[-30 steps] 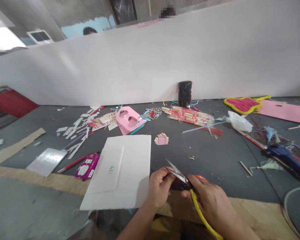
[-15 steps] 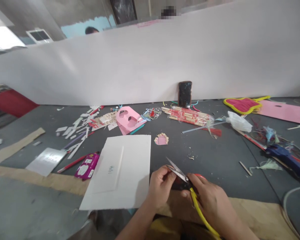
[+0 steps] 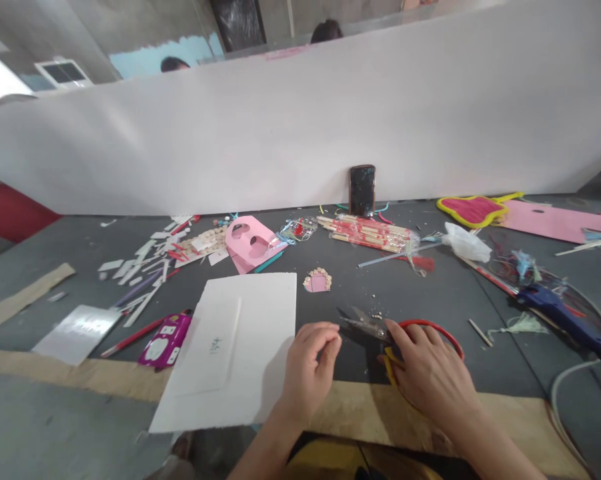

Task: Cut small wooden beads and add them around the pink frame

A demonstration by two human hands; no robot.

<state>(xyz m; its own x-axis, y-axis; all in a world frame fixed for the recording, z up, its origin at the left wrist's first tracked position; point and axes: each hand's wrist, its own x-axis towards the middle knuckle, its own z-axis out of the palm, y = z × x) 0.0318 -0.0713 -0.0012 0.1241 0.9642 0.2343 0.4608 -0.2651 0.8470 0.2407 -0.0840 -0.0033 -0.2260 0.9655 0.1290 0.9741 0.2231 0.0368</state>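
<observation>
My right hand (image 3: pixel 433 367) is closed over scissors (image 3: pixel 367 325) near their pivot, one handle loop red and the other yellow. The blades lie low over the dark table, slightly apart and pointing left. My left hand (image 3: pixel 307 367) has its fingers curled together beside the right edge of a white board (image 3: pixel 267 313); anything between them is too small or hidden to make out. Ahead of both hands lies a small pink arched piece (image 3: pixel 319 284) edged with beige bits. Pale crumbs (image 3: pixel 376 315) are scattered just beyond the scissors.
A phone (image 3: pixel 362 191) leans on the white partition (image 3: pixel 280 133). Wrapped sticks (image 3: pixel 367 233), a pink cut-out card (image 3: pixel 253 243) and white strips (image 3: pixel 143 267) lie further back. A blue glue gun (image 3: pixel 560 313) with its cord sits right; a purple packet (image 3: pixel 166 340) is left.
My right hand has turned and lowered the scissors toward the tabletop, away from my left hand. The left fingers have curled in more, and the blades no longer meet them.
</observation>
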